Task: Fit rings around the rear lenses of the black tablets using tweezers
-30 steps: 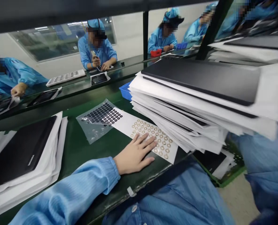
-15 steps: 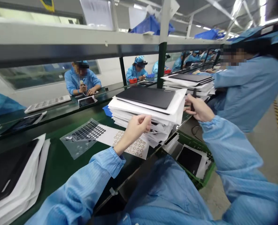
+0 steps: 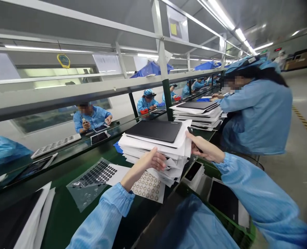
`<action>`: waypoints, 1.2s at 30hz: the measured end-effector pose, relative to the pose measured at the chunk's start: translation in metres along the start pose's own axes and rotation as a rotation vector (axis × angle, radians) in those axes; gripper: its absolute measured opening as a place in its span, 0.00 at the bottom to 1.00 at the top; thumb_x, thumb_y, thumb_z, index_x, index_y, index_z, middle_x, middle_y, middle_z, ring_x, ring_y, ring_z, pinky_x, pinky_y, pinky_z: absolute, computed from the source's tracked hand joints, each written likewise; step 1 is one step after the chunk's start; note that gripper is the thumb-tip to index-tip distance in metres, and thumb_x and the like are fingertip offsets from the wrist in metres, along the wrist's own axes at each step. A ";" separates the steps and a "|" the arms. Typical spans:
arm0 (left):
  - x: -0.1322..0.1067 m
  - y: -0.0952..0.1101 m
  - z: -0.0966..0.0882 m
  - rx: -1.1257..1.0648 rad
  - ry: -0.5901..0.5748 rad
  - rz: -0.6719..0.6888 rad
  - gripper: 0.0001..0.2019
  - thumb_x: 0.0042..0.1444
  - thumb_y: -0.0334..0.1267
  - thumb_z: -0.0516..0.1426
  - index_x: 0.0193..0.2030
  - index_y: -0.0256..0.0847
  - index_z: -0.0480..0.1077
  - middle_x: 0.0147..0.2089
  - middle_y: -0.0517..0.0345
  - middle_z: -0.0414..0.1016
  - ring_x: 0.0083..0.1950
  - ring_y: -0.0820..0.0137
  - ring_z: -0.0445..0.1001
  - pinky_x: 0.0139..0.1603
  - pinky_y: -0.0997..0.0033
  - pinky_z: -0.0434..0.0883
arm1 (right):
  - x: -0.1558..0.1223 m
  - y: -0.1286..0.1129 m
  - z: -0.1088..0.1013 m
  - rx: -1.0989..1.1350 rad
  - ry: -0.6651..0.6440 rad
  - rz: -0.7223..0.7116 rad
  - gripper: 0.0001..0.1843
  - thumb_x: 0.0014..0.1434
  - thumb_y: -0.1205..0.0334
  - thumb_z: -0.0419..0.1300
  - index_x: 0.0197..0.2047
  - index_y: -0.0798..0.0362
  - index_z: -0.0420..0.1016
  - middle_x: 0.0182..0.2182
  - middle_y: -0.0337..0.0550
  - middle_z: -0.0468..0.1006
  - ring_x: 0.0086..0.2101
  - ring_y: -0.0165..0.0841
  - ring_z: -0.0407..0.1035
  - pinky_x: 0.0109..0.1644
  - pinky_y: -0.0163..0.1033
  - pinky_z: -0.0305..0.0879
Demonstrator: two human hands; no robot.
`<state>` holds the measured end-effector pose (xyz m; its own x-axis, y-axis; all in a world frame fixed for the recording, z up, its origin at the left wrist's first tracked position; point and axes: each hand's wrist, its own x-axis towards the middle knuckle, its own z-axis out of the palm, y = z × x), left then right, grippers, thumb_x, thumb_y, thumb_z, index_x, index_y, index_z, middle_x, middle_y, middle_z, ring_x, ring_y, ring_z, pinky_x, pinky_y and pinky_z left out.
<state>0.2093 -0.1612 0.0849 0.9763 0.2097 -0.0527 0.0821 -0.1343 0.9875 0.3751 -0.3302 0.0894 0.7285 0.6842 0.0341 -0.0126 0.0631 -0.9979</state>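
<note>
A tall stack of white sheets [image 3: 132,141] interleaved with dark flat panels stands on the green bench. On top lies a black rectangular panel [image 3: 153,130]. My left hand [image 3: 152,160] is at the stack's front side, fingers extended and loosely together, with nothing seen in them. My right hand [image 3: 204,148] is at the stack's right corner, thumb by the sheet edges. Its fingers are closed around a dark thin tool [image 3: 189,130], mostly hidden, whose kind I cannot make out. Whether the left fingertips press on the sheets is unclear.
A sheet of ring stickers [image 3: 149,186] and a clear bag with black rings [image 3: 91,176] lie left of the stack. Another panel pile [image 3: 36,221] is at lower left. A green crate [image 3: 228,224] holds panels below. A co-worker [image 3: 257,110] sits at right.
The view has tilted upward. My left fingers have gone from a pinch to extended. My right hand has come in against the stack's right corner, still with the dark tool.
</note>
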 end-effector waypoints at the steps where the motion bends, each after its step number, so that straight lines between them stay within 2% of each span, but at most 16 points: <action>1: 0.000 0.000 0.000 -0.002 -0.006 0.000 0.36 0.45 0.71 0.51 0.34 0.33 0.72 0.27 0.51 0.76 0.29 0.67 0.76 0.34 0.68 0.69 | -0.001 0.000 0.003 -0.004 -0.019 -0.008 0.28 0.52 0.41 0.61 0.16 0.54 0.59 0.06 0.37 0.60 0.07 0.19 0.47 0.06 0.24 0.32; 6: -0.003 0.000 -0.004 -0.022 -0.090 -0.009 0.36 0.47 0.70 0.50 0.33 0.33 0.73 0.28 0.51 0.76 0.29 0.68 0.75 0.35 0.69 0.67 | -0.001 -0.009 0.013 0.037 -0.050 -0.101 0.22 0.48 0.53 0.67 0.17 0.55 0.61 0.05 0.29 0.55 0.08 0.16 0.42 0.08 0.23 0.34; 10: -0.012 0.006 -0.011 -0.067 -0.306 -0.100 0.38 0.52 0.69 0.47 0.36 0.30 0.75 0.30 0.46 0.78 0.31 0.65 0.76 0.39 0.67 0.68 | 0.000 -0.023 0.020 0.088 -0.042 -0.161 0.19 0.49 0.56 0.66 0.18 0.55 0.61 0.06 0.28 0.54 0.09 0.17 0.42 0.08 0.23 0.35; 13: -0.017 0.012 -0.017 -0.144 -0.467 -0.183 0.43 0.58 0.67 0.39 0.39 0.23 0.75 0.33 0.37 0.78 0.34 0.59 0.78 0.44 0.61 0.68 | 0.002 -0.036 0.026 0.129 -0.030 -0.209 0.17 0.49 0.58 0.64 0.20 0.55 0.61 0.09 0.28 0.56 0.09 0.16 0.44 0.08 0.22 0.36; 15: -0.017 0.015 -0.020 -0.240 -0.467 -0.174 0.46 0.60 0.64 0.30 0.41 0.22 0.75 0.35 0.35 0.78 0.37 0.58 0.78 0.47 0.59 0.68 | 0.002 -0.043 0.031 0.136 -0.039 -0.222 0.17 0.49 0.59 0.64 0.20 0.55 0.61 0.09 0.28 0.56 0.09 0.16 0.43 0.08 0.22 0.35; 18: -0.014 0.019 -0.020 -0.428 -0.324 -0.084 0.45 0.62 0.59 0.25 0.45 0.23 0.72 0.40 0.35 0.78 0.43 0.58 0.78 0.51 0.60 0.68 | -0.002 -0.047 0.037 0.128 -0.069 -0.220 0.17 0.50 0.60 0.64 0.20 0.55 0.60 0.09 0.27 0.54 0.09 0.16 0.42 0.08 0.22 0.34; 22: -0.008 0.024 -0.009 -0.650 -0.075 0.048 0.37 0.64 0.57 0.36 0.49 0.21 0.69 0.47 0.31 0.75 0.48 0.56 0.76 0.53 0.60 0.69 | -0.010 -0.040 0.041 0.110 -0.101 -0.203 0.16 0.51 0.59 0.64 0.21 0.54 0.60 0.09 0.27 0.54 0.10 0.16 0.41 0.09 0.22 0.35; 24: -0.004 0.028 -0.001 -0.739 0.074 0.136 0.28 0.65 0.53 0.44 0.54 0.28 0.66 0.50 0.37 0.74 0.49 0.60 0.76 0.52 0.62 0.71 | -0.014 -0.032 0.042 0.081 -0.090 -0.177 0.16 0.52 0.57 0.63 0.22 0.54 0.62 0.08 0.27 0.53 0.10 0.17 0.41 0.09 0.22 0.34; 26: 0.002 0.032 0.008 -0.798 0.238 0.235 0.20 0.64 0.47 0.49 0.57 0.38 0.64 0.53 0.48 0.73 0.49 0.65 0.75 0.50 0.67 0.72 | -0.019 -0.024 0.043 0.052 -0.060 -0.159 0.17 0.51 0.55 0.63 0.21 0.54 0.62 0.07 0.27 0.52 0.09 0.17 0.41 0.09 0.23 0.33; 28: 0.009 0.036 0.016 -0.815 0.381 0.301 0.17 0.64 0.42 0.51 0.58 0.42 0.63 0.55 0.54 0.72 0.49 0.68 0.74 0.47 0.71 0.73 | -0.023 -0.017 0.048 0.044 -0.026 -0.183 0.19 0.50 0.54 0.64 0.19 0.54 0.61 0.07 0.27 0.52 0.10 0.17 0.41 0.10 0.24 0.33; 32: 0.016 0.038 0.023 -0.743 0.563 0.267 0.14 0.63 0.36 0.53 0.54 0.36 0.65 0.52 0.50 0.71 0.46 0.68 0.74 0.44 0.67 0.74 | -0.038 -0.007 0.061 -0.045 -0.018 -0.235 0.24 0.49 0.49 0.64 0.15 0.55 0.62 0.08 0.32 0.58 0.10 0.16 0.45 0.13 0.27 0.36; 34: 0.007 0.037 0.017 -0.668 0.595 0.214 0.13 0.63 0.38 0.54 0.51 0.34 0.66 0.48 0.51 0.72 0.43 0.68 0.74 0.41 0.64 0.74 | -0.050 -0.002 0.063 -0.157 -0.119 -0.211 0.25 0.51 0.45 0.62 0.15 0.56 0.65 0.09 0.36 0.63 0.09 0.17 0.47 0.14 0.29 0.39; 36: -0.014 0.036 0.003 -0.561 0.598 0.158 0.12 0.63 0.40 0.54 0.48 0.33 0.68 0.44 0.52 0.73 0.41 0.69 0.75 0.40 0.64 0.74 | -0.066 0.003 0.057 -0.265 -0.306 -0.184 0.26 0.52 0.41 0.60 0.18 0.56 0.70 0.11 0.39 0.66 0.09 0.18 0.47 0.15 0.30 0.39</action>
<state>0.1991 -0.1720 0.1204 0.6840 0.7291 0.0239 -0.3131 0.2638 0.9124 0.2881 -0.3333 0.0874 0.4652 0.8652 0.1870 0.3029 0.0429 -0.9521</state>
